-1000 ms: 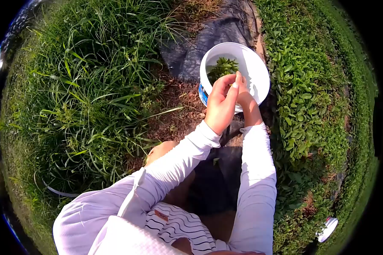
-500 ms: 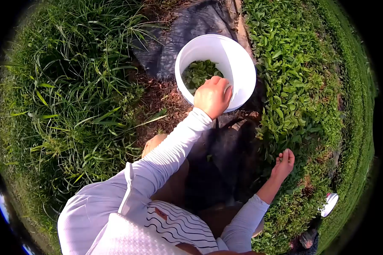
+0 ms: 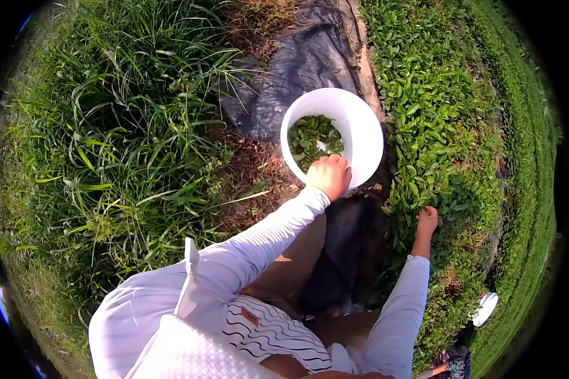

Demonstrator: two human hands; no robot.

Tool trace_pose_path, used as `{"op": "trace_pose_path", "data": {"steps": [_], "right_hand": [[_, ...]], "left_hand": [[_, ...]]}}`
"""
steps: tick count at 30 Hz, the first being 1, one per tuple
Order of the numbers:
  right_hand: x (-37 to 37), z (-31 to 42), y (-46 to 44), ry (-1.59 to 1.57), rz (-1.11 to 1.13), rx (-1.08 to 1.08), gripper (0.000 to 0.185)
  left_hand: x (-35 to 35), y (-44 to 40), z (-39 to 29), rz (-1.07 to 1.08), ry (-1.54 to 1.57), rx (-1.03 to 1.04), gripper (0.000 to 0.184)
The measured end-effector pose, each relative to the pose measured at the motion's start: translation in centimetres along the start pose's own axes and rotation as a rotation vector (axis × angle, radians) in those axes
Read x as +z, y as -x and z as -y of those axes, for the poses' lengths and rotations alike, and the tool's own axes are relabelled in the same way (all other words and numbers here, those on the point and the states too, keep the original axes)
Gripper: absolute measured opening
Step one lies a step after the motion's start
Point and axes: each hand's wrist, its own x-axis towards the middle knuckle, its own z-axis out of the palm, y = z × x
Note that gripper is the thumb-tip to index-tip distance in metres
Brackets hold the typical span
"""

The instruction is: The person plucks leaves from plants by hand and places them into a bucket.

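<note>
The left hand lies at the bucket's 6 o'clock, palm down, knuckles up, its fingers bent over the near rim and the thumb tucked along the side toward 3 o'clock. The right hand is out at 4 o'clock from the bucket, fingers drawn together among the foliage, wrist almost in line with the forearm. At this angle I can't tell whether the left hand actually grips the rim, or whether the right has a leaf between its fingertips. The left arm, in a white sleeve, slants across the body toward 1 o'clock; the right arm runs lower, from beside the torso up toward 1 o'clock as well, bare just above the cuff. The white bucket stands between the two rows of growth with its mouth facing up, and picked leaves lie inside it, toward its 9 o'clock side. Around it, low leafy plants fill 3 o'clock, a black ground sheet spreads at 11, dry brown litter covers 8, and tall grass crowds 9. Farther off, between 4 and 5 o'clock, sits a white round object.
</note>
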Motion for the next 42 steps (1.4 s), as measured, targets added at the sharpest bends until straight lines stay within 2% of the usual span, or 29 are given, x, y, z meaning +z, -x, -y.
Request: {"op": "trace_pose_path", "data": {"steps": [3,6,7,9,11,13,15,19,22,24,26,28,30,32,34,38,40,42], "right_hand": [[-0.6,4.2,2.9,0.022,0.195,0.191,0.028],[-3.4,8.6,3.9,-0.195,0.386,0.179,0.032],[-5.0,10.1,3.8,-0.146,0.469,0.185,0.028],[-7.8,11.1,2.8,-0.162,0.491,0.34,0.022],[-8.7,11.7,3.3,-0.327,0.347,0.415,0.018],[-8.5,10.0,2.6,-0.455,0.325,0.421,0.014],[-7.5,7.6,0.3,-0.573,0.248,0.483,0.015],[-5.7,7.1,-6.7,-0.442,0.105,0.294,0.025],[-4.3,4.6,-17.6,-0.026,-0.101,-0.031,0.032],[-2.8,5.5,-19.8,0.324,-0.203,-0.217,0.036],[-1.9,5.2,-20.8,0.427,-0.319,-0.381,0.036],[-1.8,3.8,-19.5,-0.012,-0.155,-0.26,0.031],[-1.4,3.7,-13.6,-0.485,0.253,0.127,0.023],[-1.0,6.7,-2.6,-0.597,0.486,0.279,0.019],[-2.8,7.4,1.2,-0.668,0.476,0.333,0.017],[-6.6,5.1,-2.7,-0.721,0.124,0.338,0.02],[-7.8,4.4,-6.0,-0.591,0.079,0.307,0.018],[-7.3,3.6,-9.6,-0.238,-0.005,0.22,0.019]], "left_hand": [[0.3,0.4,0.0,0.042,-0.024,-0.011,0.021],[-0.2,0.6,-0.3,0.144,-0.02,0.027,0.028],[-0.5,1.2,-0.6,0.194,-0.007,0.045,0.03],[-1.3,2.1,-0.4,0.403,-0.01,0.198,0.037],[-3.2,2.5,-0.1,0.547,-0.133,0.314,0.036],[-3.0,2.1,1.1,0.655,-0.245,0.293,0.036],[-3.3,1.6,1.8,0.586,-0.21,0.303,0.034],[-3.6,0.5,2.4,0.48,-0.157,0.337,0.032],[-3.0,-0.1,1.4,0.447,-0.181,0.346,0.03],[-2.4,-0.2,1.0,0.446,-0.193,0.357,0.029],[-1.8,-0.2,0.8,0.434,-0.19,0.373,0.028],[-1.5,-0.3,0.9,0.411,-0.151,0.406,0.027],[-2.0,-0.8,0.4,0.424,-0.132,0.426,0.025],[-2.3,-1.5,0.3,0.443,-0.11,0.442,0.024],[-3.1,-2.0,0.5,0.467,-0.105,0.469,0.021],[-6.0,-6.4,0.9,0.424,-0.109,0.362,0.023],[-7.5,-8.6,0.0,0.384,-0.165,0.314,0.024],[-8.0,-11.1,-0.9,0.345,-0.233,0.291,0.025]]}}
